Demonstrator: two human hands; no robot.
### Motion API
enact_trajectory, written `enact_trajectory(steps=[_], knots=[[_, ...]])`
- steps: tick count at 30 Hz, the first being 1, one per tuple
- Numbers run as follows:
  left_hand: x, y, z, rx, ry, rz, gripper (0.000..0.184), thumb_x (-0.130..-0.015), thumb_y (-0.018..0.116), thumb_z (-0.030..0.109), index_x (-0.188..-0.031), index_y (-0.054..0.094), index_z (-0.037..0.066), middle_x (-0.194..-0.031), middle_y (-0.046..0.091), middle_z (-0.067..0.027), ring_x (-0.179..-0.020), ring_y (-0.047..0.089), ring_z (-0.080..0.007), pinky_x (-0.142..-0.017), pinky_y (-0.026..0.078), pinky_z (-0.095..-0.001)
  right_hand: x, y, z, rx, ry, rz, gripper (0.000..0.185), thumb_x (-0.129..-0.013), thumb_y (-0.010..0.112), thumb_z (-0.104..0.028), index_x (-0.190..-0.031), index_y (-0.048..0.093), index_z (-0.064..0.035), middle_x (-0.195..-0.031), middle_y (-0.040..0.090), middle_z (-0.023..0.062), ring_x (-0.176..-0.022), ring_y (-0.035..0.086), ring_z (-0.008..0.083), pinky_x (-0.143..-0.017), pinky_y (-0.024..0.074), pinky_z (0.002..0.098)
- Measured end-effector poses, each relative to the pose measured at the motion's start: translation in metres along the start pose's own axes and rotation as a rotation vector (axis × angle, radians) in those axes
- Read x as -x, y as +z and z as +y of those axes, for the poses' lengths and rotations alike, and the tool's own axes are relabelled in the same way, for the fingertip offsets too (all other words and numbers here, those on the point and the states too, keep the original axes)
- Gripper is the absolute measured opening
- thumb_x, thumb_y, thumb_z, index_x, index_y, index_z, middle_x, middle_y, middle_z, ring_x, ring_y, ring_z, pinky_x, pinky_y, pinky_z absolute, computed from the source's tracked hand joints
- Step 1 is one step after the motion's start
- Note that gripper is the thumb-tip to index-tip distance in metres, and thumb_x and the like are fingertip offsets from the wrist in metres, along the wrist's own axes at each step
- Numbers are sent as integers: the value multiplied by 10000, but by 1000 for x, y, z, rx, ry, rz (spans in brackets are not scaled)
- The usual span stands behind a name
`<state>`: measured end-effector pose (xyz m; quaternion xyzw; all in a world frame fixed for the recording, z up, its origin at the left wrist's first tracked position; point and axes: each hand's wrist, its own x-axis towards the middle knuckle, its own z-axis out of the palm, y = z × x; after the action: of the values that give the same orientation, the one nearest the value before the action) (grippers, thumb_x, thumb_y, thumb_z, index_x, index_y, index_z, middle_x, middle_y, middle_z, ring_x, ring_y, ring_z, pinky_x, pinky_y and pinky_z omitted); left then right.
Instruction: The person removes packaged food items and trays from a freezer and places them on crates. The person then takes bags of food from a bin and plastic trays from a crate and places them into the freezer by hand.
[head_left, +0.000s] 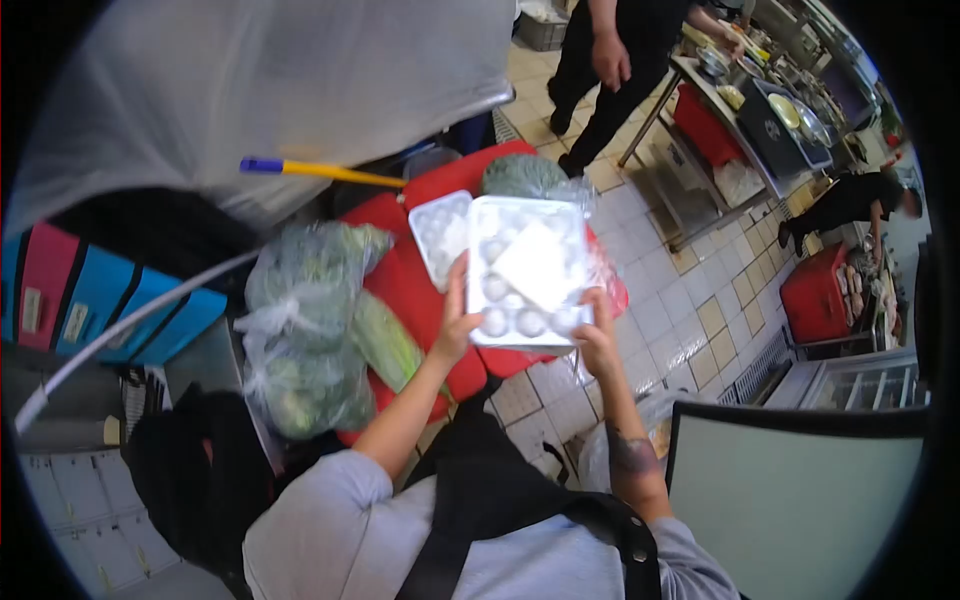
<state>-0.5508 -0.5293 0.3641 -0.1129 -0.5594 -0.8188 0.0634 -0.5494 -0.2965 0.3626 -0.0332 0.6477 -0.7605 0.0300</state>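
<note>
Between both hands I hold a shallow white pack (482,275) of round white pieces, eggs or mushrooms, I cannot tell which. A bright white label (540,265) covers its middle. My left hand (456,312) grips the left edge, and my right hand (597,335) grips the lower right corner. Behind it, to the left, a similar white pack (430,235) lies on a red surface (497,160). Bagged green vegetables (310,370) sit to the left, beside a long wrapped green vegetable (388,335). Another bag of greens (520,175) rests at the far side.
A yellow pole with a purple end (320,170) sticks out behind the red surface. One person (620,65) stands ahead near a metal worktable (690,200); another person (845,205) bends at the right. A pale panel with a dark rim (790,510) is at my right.
</note>
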Motion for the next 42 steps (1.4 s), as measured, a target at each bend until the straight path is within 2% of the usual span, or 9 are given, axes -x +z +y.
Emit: enact_trajectory(steps=[7,13,17,18,22,24,29,35,42], knots=[[-95,-121,-71,33,40,278,925,-551,551,155,-1399,197,45,-1382,312,-137,-1296,312,-265,-1079,250,-361,-189,71,102,-69,46,-311,384,-560,472,45,-916,459,-97,-920,430,5,-912,446,136,-791,391,237],[-114,-168,-141,46,-24,433,937,-494,455,93,-1397,211,45,-1387,301,-143,-1309,296,-289,-1086,251,-374,-243,87,171,-71,287,-287,378,-567,454,103,-889,487,-92,-954,481,11,-952,471,131,-789,399,224],[-108,-158,-134,137,-95,422,957,-486,429,54,-1411,181,39,-1409,276,-153,-1322,279,-299,-1080,274,-382,-248,87,159,24,301,-348,486,-581,458,110,-1008,556,-101,-1147,515,45,-1153,445,189,-910,375,255],[-108,-161,-137,120,-86,420,952,-495,426,42,-1414,174,40,-1411,272,-155,-1323,277,-298,-1076,278,-377,-246,87,163,167,87,-292,542,-599,491,90,-1098,576,-106,-1274,473,97,-1292,344,246,-1008,310,302],[-100,-163,-133,11,-139,499,917,-544,423,-1,-1422,160,40,-1427,247,-162,-1323,274,-297,-1063,285,-367,-216,52,154,264,52,-225,547,-641,593,-1,-1175,576,-119,-1424,320,167,-1348,268,268,-1055,280,358],[-92,-163,-124,-64,-214,559,844,-631,449,-6,-1424,165,37,-1445,213,-168,-1324,260,-301,-1067,248,-378,-173,27,136,48,122,-145,481,-700,584,-18,-1168,580,-128,-1378,389,152,-1331,302,266,-1057,281,369],[-63,-186,-123,-600,-65,703,716,-749,563,106,-1378,246,-20,-1417,244,-232,-1315,255,-317,-1089,188,-406,-17,-71,140,33,514,16,402,-806,545,-97,-1203,533,-157,-1023,578,-4,-907,556,95,-702,442,239],[-28,-142,-94,-1148,-75,723,608,-724,601,118,-1256,372,-67,-1277,381,-257,-1169,387,-394,-1013,290,-458,213,-137,137,460,619,374,336,-750,634,-154,-1079,614,-90,-996,626,55,-945,576,165,-777,457,307],[4,34,-107,-1029,175,3,583,-695,585,43,-1228,378,-76,-1231,384,-249,-1187,354,-395,-1041,252,-455,474,-100,180,399,898,749,284,-774,619,-224,-1025,630,-92,-972,632,119,-939,589,244,-799,469,358]])
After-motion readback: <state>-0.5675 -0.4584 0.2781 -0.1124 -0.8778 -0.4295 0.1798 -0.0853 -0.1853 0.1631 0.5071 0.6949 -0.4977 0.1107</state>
